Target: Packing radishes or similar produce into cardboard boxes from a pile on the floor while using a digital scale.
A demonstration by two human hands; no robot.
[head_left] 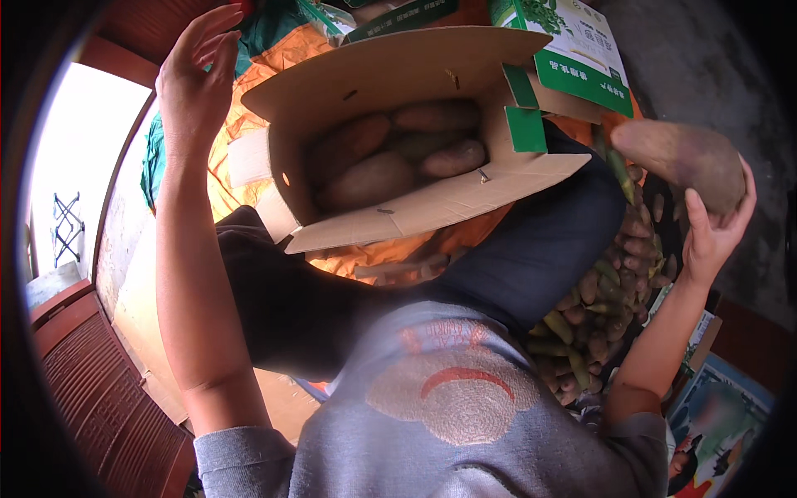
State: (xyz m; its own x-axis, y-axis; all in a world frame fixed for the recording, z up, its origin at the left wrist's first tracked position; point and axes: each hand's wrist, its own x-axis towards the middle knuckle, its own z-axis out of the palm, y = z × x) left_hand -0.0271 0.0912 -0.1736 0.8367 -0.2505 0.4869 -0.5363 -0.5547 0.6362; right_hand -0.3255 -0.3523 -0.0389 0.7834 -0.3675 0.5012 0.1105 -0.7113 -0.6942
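In the head view, the right hand (716, 235) gripped one large tuber (685, 162) beyond the open carton (448, 202), where five more tubers (369, 180) lay (the middle one shadowed). The left hand (198, 79) was raised, fingers loosely apart. Orange cloth (286, 60) and grey floor (693, 75) showed around.

Left hand (195, 90) is raised, right hand (716, 239) cupped.

White light glares left above reddish-brown furniture (108, 386), grey floor (693, 79) right.

Right fingers (749, 192) partly hidden behind tuber (685, 158), printed carton (581, 43) cut off
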